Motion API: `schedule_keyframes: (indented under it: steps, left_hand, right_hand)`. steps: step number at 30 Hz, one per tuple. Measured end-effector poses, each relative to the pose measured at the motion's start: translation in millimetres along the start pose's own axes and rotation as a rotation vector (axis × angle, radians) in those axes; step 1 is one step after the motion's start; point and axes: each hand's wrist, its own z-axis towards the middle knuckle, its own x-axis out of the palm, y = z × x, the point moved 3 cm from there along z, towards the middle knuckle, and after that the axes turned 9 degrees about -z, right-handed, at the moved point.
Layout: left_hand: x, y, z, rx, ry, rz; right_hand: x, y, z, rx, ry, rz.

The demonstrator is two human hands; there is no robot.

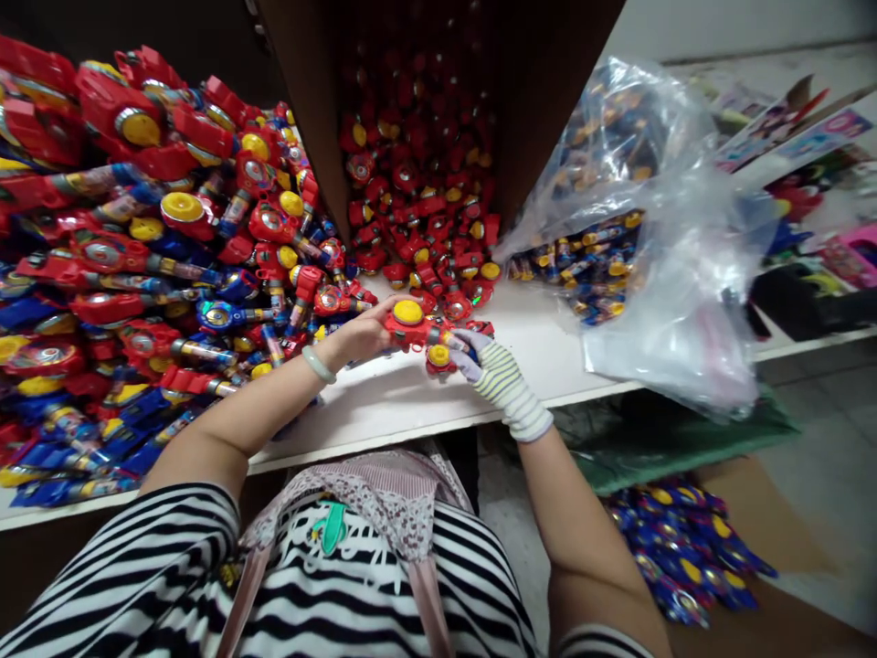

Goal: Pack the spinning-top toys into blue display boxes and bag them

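Over the white worktop [527, 375], my bare left hand [366, 331] grips the body of a red plastic toy [409, 322] with a round yellow disc on top. My right hand [497, 375], in a striped glove with bare-looking lilac fingertips, closes on the toy's short tube-like end at the right. Just under it, another red toy with a yellow disc [439, 356] rests close to my right fingertips; whether they touch it I cannot tell. Loose red pieces [459, 297] lie just beyond my hands.
A big heap of red and blue toys [184, 265] fills the left side. An open carton [548, 100] with red pieces stands ahead. To its right is a clear plastic bag [671, 274] by small blue-and-yellow parts [589, 265]. Blue toys [692, 548] lie low at the right.
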Motion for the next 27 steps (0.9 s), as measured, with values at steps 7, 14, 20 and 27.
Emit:
schedule_keyframes:
  steps: [7, 14, 20, 27]
  left_hand:
    - [6.6, 4.8, -0.4, 0.07, -0.212, 0.195]
    - [1.7, 11.1, -1.2, 0.043, -0.165, 0.181]
    - [8.5, 7.9, -0.6, 0.036, -0.127, 0.266]
    - [15.9, -5.8, -5.5, 0.126, -0.082, 0.511]
  right_hand:
    - [10.9, 24.4, -9.1, -0.029, -0.004, -0.14]
    - [6.2, 33.1, -14.0, -0.068, 0.061, -0.383]
    - [7.6, 36.1, -19.1, -0.119, 0.001, -0.463]
    - [29.4, 36.6, -24.1, 0.06, 0.118, 0.056]
